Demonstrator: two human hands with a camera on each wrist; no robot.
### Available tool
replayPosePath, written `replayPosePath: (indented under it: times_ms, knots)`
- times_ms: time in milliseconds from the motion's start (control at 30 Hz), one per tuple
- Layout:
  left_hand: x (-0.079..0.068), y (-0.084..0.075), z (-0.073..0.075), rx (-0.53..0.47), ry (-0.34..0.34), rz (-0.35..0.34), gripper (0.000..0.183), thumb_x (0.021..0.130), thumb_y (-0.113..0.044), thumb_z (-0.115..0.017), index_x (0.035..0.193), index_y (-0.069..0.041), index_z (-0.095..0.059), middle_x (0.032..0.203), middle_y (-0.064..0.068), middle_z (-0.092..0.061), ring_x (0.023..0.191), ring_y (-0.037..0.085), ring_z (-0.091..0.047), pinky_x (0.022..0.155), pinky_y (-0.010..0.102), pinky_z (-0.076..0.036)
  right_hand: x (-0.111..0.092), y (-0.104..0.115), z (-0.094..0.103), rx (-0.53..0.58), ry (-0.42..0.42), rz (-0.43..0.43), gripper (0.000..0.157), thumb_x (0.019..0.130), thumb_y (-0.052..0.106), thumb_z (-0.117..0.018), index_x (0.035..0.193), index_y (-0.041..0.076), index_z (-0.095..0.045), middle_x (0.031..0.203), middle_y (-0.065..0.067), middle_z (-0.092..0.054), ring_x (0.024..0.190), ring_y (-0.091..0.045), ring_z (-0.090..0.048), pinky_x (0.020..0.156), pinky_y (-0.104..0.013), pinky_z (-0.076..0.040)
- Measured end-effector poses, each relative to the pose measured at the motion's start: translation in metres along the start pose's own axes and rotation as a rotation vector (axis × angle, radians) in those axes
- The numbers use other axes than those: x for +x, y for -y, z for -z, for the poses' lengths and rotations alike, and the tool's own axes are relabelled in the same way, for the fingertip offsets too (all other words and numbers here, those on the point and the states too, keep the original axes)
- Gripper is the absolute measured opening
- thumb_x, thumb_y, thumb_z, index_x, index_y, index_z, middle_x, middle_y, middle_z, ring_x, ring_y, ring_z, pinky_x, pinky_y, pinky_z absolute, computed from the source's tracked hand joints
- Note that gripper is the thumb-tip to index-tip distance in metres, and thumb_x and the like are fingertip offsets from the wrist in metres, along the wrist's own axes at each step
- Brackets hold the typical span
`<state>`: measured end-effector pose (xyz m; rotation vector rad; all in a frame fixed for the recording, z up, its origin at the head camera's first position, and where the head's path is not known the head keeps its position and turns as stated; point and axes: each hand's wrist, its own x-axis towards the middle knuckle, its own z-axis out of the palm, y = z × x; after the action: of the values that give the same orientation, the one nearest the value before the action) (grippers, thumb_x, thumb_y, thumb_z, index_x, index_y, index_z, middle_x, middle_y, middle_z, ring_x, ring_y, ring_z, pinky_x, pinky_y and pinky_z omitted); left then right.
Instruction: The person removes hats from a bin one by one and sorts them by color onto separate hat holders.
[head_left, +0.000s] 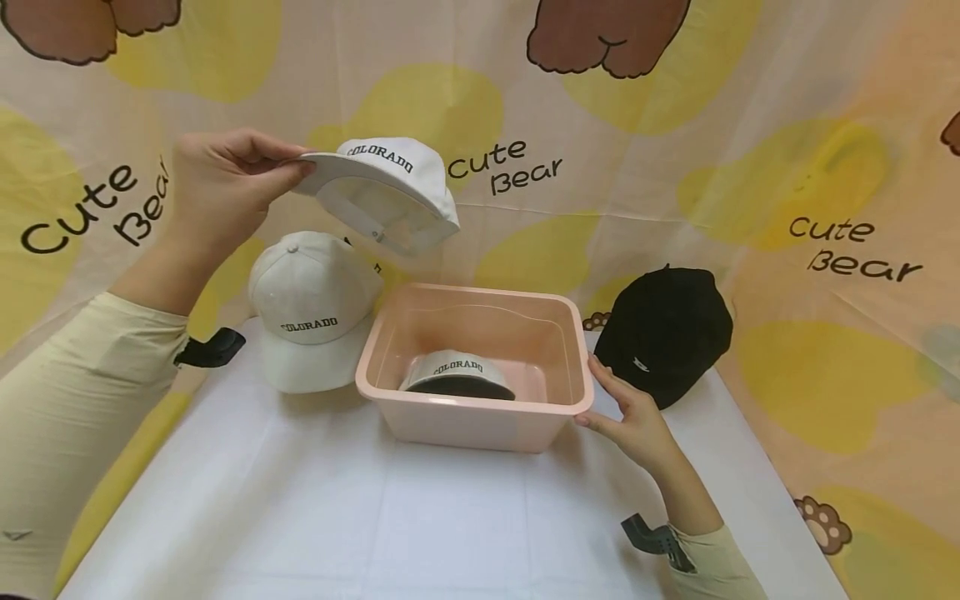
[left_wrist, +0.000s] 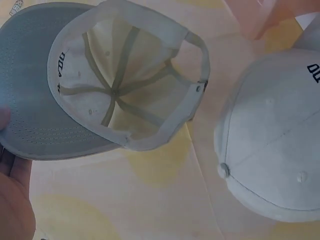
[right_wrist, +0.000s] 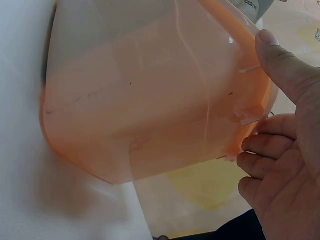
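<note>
While one white cap (head_left: 459,364) already lies inside the pink tub (head_left: 472,425) at the centre of the head view, the work looks only partway along: three caps are outside the tub. Your left hand (head_left: 232,179), upper left, has the raised cap (head_left: 408,162) by its brim, pinched between thumb and fingers with only a small gap for the cloth; its crown hangs above the tub, underside showing. Your right hand (head_left: 637,425), lower right, grasps the tub's right end, thumb and bent fingers spread on the rim. You have neither the other white cap (head_left: 307,292), left of centre, nor the black cap (head_left: 667,333), right of centre, in your fingers.
</note>
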<state>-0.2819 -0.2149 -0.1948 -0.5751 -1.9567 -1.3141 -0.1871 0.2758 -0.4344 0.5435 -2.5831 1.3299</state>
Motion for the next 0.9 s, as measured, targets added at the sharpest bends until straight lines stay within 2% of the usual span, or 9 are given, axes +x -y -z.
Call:
replayPosePath:
  times_ms: [200, 400, 600, 900]
  knots:
    - [0.002, 0.007, 0.006, 0.016, -0.015, -0.01, 0.01, 0.085, 0.003, -0.08, 0.092, 0.009, -0.078, 0.085, -0.013, -0.078, 0.075, 0.001, -0.074, 0.071, 0.011, -0.059, 0.0, 0.001, 0.002, 0.004, 0.002, -0.022, 0.09, 0.08, 0.021, -0.089, 0.157, 0.018, -0.043, 0.159, -0.006, -0.042, 0.148, -0.048, -0.031, 0.111, -0.072, -0.033]
    - [0.002, 0.015, 0.012, -0.023, -0.021, 0.017, 0.011, 0.085, 0.005, -0.079, 0.094, 0.011, -0.077, 0.087, -0.01, -0.079, 0.077, 0.002, -0.075, 0.074, 0.014, -0.06, 0.0, -0.001, 0.002, 0.005, 0.001, -0.018, 0.09, 0.08, 0.022, -0.089, 0.157, 0.019, -0.043, 0.159, -0.007, -0.042, 0.148, -0.048, -0.031, 0.111, -0.073, -0.033]
    - [0.0, 0.022, 0.02, -0.015, -0.036, 0.031, 0.013, 0.085, 0.006, -0.078, 0.094, 0.014, -0.076, 0.085, -0.011, -0.078, 0.075, 0.002, -0.074, 0.072, 0.014, -0.06, 0.0, -0.002, 0.002, 0.014, 0.0, -0.011, 0.09, 0.079, 0.021, -0.09, 0.157, 0.019, -0.043, 0.159, -0.006, -0.042, 0.148, -0.049, -0.032, 0.111, -0.072, -0.033]
    - [-0.007, 0.037, 0.031, 0.054, -0.05, 0.048, 0.011, 0.085, 0.002, -0.079, 0.095, 0.008, -0.079, 0.085, -0.015, -0.078, 0.077, -0.002, -0.073, 0.07, 0.008, -0.058, 0.0, -0.002, 0.002, 0.027, 0.01, -0.008, 0.09, 0.079, 0.02, -0.089, 0.157, 0.018, -0.043, 0.159, -0.006, -0.042, 0.149, -0.047, -0.031, 0.111, -0.072, -0.033]
